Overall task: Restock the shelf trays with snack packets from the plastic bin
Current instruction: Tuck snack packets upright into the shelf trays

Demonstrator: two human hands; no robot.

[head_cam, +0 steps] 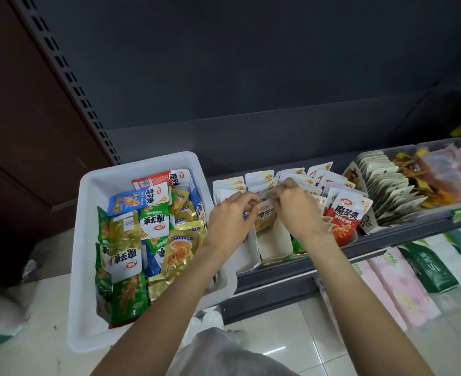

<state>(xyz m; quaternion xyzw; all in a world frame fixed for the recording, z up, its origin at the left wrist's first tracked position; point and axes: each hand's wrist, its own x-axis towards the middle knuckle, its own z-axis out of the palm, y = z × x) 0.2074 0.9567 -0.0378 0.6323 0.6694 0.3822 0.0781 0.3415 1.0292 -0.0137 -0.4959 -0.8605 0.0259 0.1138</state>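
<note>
Your bin (88, 202) sits on the shelf's left, still full of packets (126, 240). Both hands, left (230, 218) and right (297, 210), pinch packet tops in the middle tray (274, 253). Pull too hard and the row behind may topple.

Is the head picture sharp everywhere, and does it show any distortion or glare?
Head view: wide-angle bending curves the shelf upright and stretches both forearms; the left hand and right hand look slightly soft; packets in the white bin read clearly; the floor tiles show soft glare.
</note>
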